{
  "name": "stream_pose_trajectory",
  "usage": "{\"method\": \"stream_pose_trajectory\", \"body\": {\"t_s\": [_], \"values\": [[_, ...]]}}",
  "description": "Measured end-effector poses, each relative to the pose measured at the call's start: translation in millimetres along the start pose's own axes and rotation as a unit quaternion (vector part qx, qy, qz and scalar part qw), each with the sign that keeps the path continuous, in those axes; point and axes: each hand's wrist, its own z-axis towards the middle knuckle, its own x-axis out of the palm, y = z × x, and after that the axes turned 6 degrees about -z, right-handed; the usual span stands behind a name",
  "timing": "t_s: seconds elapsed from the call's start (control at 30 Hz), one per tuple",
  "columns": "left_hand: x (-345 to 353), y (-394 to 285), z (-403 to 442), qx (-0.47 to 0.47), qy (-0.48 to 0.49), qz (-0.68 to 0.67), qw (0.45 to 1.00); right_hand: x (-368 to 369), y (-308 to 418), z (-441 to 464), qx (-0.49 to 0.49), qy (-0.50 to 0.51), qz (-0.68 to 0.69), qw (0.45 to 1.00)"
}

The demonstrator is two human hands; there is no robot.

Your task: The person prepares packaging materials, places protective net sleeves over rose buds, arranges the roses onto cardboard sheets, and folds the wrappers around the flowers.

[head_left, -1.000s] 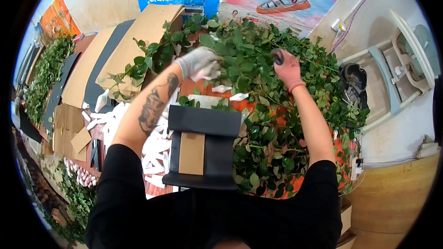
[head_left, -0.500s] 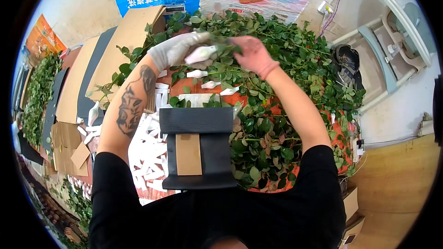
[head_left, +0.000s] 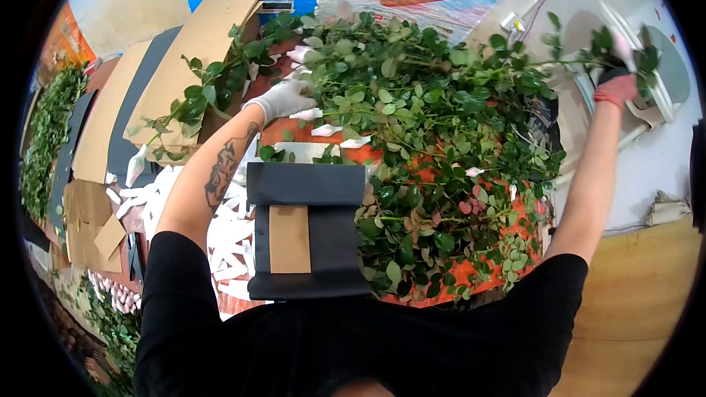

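Observation:
My left hand (head_left: pixel 283 99), in a pale glove, is over the table's left side beside the row of white-wrapped buds (head_left: pixel 326 130); its fingers look stretched out, and nothing is visibly held. At the far right, my right hand (head_left: pixel 616 87), in a pink glove with dark fingertips, is closed round a leafy rose stem (head_left: pixel 548 65) near its pinkish bud (head_left: pixel 622 48). That stem reaches leftward over the heap of green rose stems (head_left: pixel 412 95). Some blurring hides the exact grip.
A black padded stand with a cardboard strip (head_left: pixel 290 239) is in front of my body. White slips (head_left: pixel 232 239) lie left of it. Cardboard sheets (head_left: pixel 195 66) lean at the back left, and a wrapped bud (head_left: pixel 136 165) hangs there. A white chair frame (head_left: pixel 654 81) stands right.
My right hand has moved from beside the left one out to the far right, now with a rose stem. My left hand has lowered toward the bud row; the wrapped bud is no longer seen in it.

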Motion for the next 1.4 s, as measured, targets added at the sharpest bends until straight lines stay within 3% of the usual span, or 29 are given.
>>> {"method": "stream_pose_trajectory", "body": {"t_s": [0.03,0.1,0.2,0.27,0.4,0.47,0.6,0.67,0.7,0.83,0.87,0.93,0.97,1.0,1.03,1.07,1.13,1.17,1.2,1.23,1.27,1.33,1.4], "values": [[-1,-5,-3,0.004,0.018,-0.022,1.0,-28,13,21,-0.007,-0.01,0.264,0.965],[4,-1,1,0.028,0.048,-0.063,0.996,-67,45,43,-0.018,-0.021,0.501,0.865],[1,-20,2,-0.018,0.103,-0.053,0.993,-122,94,48,-0.043,-0.089,0.394,0.914],[12,-10,10,0.055,0.052,-0.068,0.995,-157,118,19,-0.055,-0.101,0.336,0.935],[6,-30,8,0.142,0.062,-0.065,0.986,-231,154,-79,-0.024,-0.101,0.253,0.962],[7,-35,3,0.078,0.102,-0.203,0.971,-269,182,-149,0.017,-0.086,0.213,0.973],[4,-27,5,0.1,0.117,-0.159,0.975,-323,257,-284,0.108,-0.059,0.18,0.976],[7,-7,15,0.078,0.141,-0.209,0.965,-336,290,-332,0.144,-0.035,0.19,0.971],[8,-6,16,0.037,0.143,-0.251,0.957,-340,305,-354,0.157,-0.021,0.199,0.967],[2,-5,18,0.027,0.147,-0.243,0.958,-325,337,-415,0.203,0.061,0.228,0.95],[1,-4,17,0.024,0.146,-0.242,0.959,-315,337,-425,0.212,0.055,0.187,0.958],[-1,-9,11,0.005,0.12,-0.24,0.963,-269,325,-460,0.232,0.01,-0.058,0.971],[0,-1,15,0.015,0.121,-0.241,0.963,-261,304,-472,0.152,0.08,-0.15,0.974],[0,27,31,0.033,0.143,-0.258,0.955,-257,273,-489,0.003,0.197,-0.217,0.956],[0,-13,-1,0.052,0.101,-0.236,0.965,-245,241,-509,-0.116,0.269,-0.246,0.924],[5,15,12,0.084,0.089,-0.209,0.97,-230,210,-533,-0.157,0.322,-0.249,0.9],[-1,-4,-6,0.047,0.103,-0.088,0.99,-221,166,-593,0.005,0.496,-0.326,0.805],[-1,7,-2,0.076,0.08,-0.07,0.991,-215,151,-611,0.07,0.564,-0.366,0.737],[-1,16,3,0.065,0.07,-0.03,0.995,-224,127,-641,0.093,0.643,-0.416,0.636],[-5,36,0,0.057,0.042,-0.015,0.997,-235,100,-661,0.103,0.741,-0.476,0.462],[-6,42,-1,0.061,0.025,0.005,0.998,-233,108,-641,0.178,0.775,-0.451,0.404],[-11,53,-12,0.014,0.029,0.037,0.999,-217,99,-582,0.394,0.741,-0.326,0.435],[-4,66,-14,0.008,0.04,0.086,0.995,-163,141,-483,0.352,0.738,-0.26,0.514]]}}
